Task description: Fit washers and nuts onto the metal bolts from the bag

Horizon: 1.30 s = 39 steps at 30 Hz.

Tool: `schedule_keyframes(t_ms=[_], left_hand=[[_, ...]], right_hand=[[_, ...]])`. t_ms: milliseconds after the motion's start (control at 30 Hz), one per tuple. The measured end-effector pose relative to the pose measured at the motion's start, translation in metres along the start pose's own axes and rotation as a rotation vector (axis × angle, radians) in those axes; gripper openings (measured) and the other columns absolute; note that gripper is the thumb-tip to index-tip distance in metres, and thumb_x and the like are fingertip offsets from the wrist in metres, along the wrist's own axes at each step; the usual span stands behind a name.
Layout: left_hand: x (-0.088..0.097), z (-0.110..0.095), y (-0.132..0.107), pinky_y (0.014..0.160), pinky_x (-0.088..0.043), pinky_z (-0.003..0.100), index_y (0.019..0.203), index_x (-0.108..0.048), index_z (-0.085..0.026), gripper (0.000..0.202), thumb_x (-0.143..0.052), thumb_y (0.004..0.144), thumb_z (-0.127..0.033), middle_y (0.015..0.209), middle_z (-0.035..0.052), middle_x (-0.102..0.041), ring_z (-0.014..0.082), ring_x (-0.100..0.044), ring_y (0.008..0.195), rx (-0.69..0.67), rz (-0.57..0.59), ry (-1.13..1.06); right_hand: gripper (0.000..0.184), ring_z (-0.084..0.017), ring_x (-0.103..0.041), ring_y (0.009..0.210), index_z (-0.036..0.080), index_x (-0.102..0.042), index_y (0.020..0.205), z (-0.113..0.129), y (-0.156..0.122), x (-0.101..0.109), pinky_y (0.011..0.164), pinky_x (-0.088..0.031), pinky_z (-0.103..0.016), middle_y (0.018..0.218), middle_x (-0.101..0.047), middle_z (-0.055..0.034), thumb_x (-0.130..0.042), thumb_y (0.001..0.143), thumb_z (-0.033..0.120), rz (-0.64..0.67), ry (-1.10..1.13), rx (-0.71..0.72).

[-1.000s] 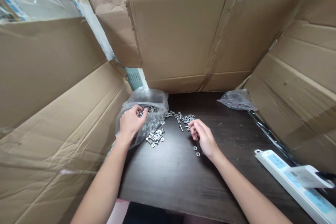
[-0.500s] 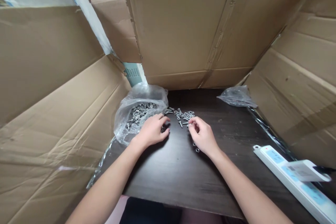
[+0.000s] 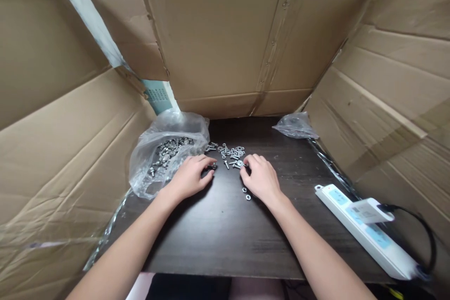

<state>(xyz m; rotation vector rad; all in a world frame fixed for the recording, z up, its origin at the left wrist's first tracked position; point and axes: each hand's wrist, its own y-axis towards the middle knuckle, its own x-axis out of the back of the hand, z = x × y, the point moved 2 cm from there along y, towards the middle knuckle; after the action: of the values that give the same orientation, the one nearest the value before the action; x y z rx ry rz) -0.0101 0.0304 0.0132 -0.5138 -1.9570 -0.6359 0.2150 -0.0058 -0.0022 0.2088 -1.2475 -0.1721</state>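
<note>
Left hand [image 3: 191, 178] and right hand [image 3: 260, 179] curled, apart, fingertips down at edge of small scatter of loose silver steel screws, nuts, washers [image 3: 232, 152] on dark wood-grain table [image 3: 225, 234]; pinching or not, cannot tell. Bulk of hardware sits in crinkled clear plastic bag [image 3: 154, 150], touching left hand.
</note>
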Motion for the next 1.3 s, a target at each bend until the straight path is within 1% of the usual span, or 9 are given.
schedule_keyframes(t_ms=[100,267,467,600,700,800,933,1100,1300], left_hand=[[-0.006,-0.007,0.0,0.091,-0.048,0.039,0.117,-0.066,-0.019,0.026,-0.057,0.094,-0.023,0.111,0.0078,-0.07,0.0236,-0.067,0.1,-0.068,-0.051,-0.025],[-0.013,-0.014,-0.001,0.086,-0.049,0.037,0.114,-0.067,-0.018,0.023,-0.057,0.094,-0.023,0.104,0.0071,-0.07,0.0214,-0.067,0.093,-0.129,-0.069,-0.059],[-0.024,-0.014,0.0,0.091,-0.049,0.038,0.127,-0.063,-0.018,0.039,-0.067,0.091,-0.034,0.114,0.0095,-0.068,0.0254,-0.065,0.104,-0.151,-0.051,-0.024],[-0.028,-0.014,0.0,0.088,-0.048,0.037,0.12,-0.068,-0.019,0.031,-0.064,0.094,-0.035,0.11,0.0084,-0.07,0.0243,-0.065,0.1,-0.151,-0.023,0.008],[-0.029,-0.016,0.0,0.086,-0.047,0.037,0.116,-0.071,-0.022,0.025,-0.061,0.097,-0.034,0.105,0.0069,-0.07,0.0229,-0.064,0.096,-0.16,-0.001,0.024],[-0.029,-0.021,0.0,0.085,-0.047,0.036,0.115,-0.072,-0.023,0.025,-0.06,0.096,-0.033,0.104,0.0061,-0.07,0.0225,-0.064,0.094,-0.154,0.0,0.035],[-0.033,-0.028,0.001,0.081,-0.048,0.037,0.107,-0.076,-0.021,0.033,-0.067,0.091,-0.049,0.1,0.0063,-0.071,0.0237,-0.063,0.089,-0.071,-0.035,0.068],[-0.037,-0.028,0.002,0.078,-0.049,0.035,0.098,-0.075,-0.021,0.019,-0.06,0.096,-0.034,0.093,0.0055,-0.07,0.0228,-0.063,0.087,-0.091,-0.055,0.096],[-0.029,-0.024,0.001,0.076,-0.049,0.032,0.093,-0.067,-0.018,0.009,-0.061,0.09,-0.025,0.089,0.0054,-0.067,0.0205,-0.063,0.083,-0.104,-0.101,0.008]], right_hand=[[0.004,-0.025,-0.058,0.096,0.019,-0.065,0.093,0.001,0.0,-0.004,0.08,-0.039,-0.034,0.099,-0.067,-0.0064,-0.063,0.094,0.022,0.01,0.02,0.048],[0.006,-0.024,-0.055,0.095,0.018,-0.064,0.092,0.003,-0.001,-0.01,0.081,-0.039,-0.035,0.1,-0.066,-0.0077,-0.06,0.096,0.017,0.073,0.051,0.167],[0.009,-0.024,-0.054,0.095,0.018,-0.059,0.095,0.011,-0.005,-0.006,0.081,-0.039,-0.035,0.1,-0.065,-0.0073,-0.053,0.101,0.018,0.096,0.14,0.314],[0.006,-0.024,-0.054,0.098,0.017,-0.061,0.1,0.013,-0.008,-0.007,0.084,-0.039,-0.036,0.105,-0.065,-0.0066,-0.062,0.097,0.022,0.129,0.137,0.313],[0.005,-0.023,-0.054,0.099,0.018,-0.063,0.099,0.014,-0.009,-0.007,0.085,-0.038,-0.035,0.104,-0.066,-0.005,-0.064,0.095,0.02,0.132,0.153,0.329],[0.006,-0.023,-0.055,0.097,0.018,-0.065,0.097,0.011,-0.006,-0.004,0.083,-0.039,-0.035,0.102,-0.066,-0.0055,-0.06,0.093,0.015,0.055,0.095,0.287],[0.014,-0.027,-0.054,0.099,0.016,-0.069,0.103,0.0,0.001,-0.004,0.083,-0.039,-0.039,0.105,-0.065,-0.0097,-0.059,0.096,0.021,-0.039,-0.054,0.182],[0.019,-0.028,-0.054,0.101,0.018,-0.072,0.107,-0.008,0.006,-0.013,0.086,-0.041,-0.04,0.105,-0.065,-0.0102,-0.057,0.098,0.024,-0.034,0.006,0.143],[0.013,-0.028,-0.05,0.106,0.02,-0.069,0.098,-0.008,0.005,-0.018,0.09,-0.039,-0.04,0.107,-0.064,-0.0087,-0.061,0.088,0.017,-0.049,0.163,0.084]])
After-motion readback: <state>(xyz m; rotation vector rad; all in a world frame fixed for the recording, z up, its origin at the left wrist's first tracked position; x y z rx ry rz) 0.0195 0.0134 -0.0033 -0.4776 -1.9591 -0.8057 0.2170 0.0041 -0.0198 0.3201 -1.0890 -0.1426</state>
